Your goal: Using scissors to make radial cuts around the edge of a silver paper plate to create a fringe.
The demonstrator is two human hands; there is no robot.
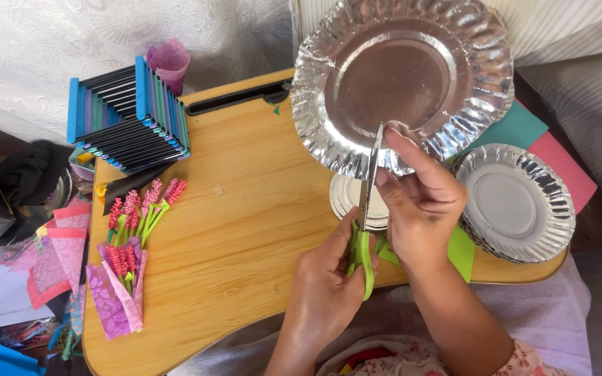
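My left hand (325,282) grips green-handled scissors (365,209), blades pointing up and cutting into the lower rim of a large silver foil paper plate (398,69). My right hand (419,202) holds that plate up by its lower edge, thumb and fingers pinching the rim next to the blades. The plate is tilted toward me above the far right part of a wooden lap table (245,230). A smaller white paper plate (346,198) lies on the table under the scissors, partly hidden by my hands.
A stack of silver plates (513,202) sits on the right over green (517,129) and pink paper sheets. Paper flowers in purple wrapping (127,264) lie at the table's left. A folded-paper holder (130,115), a purple cup (170,63) and paper scraps lie further left.
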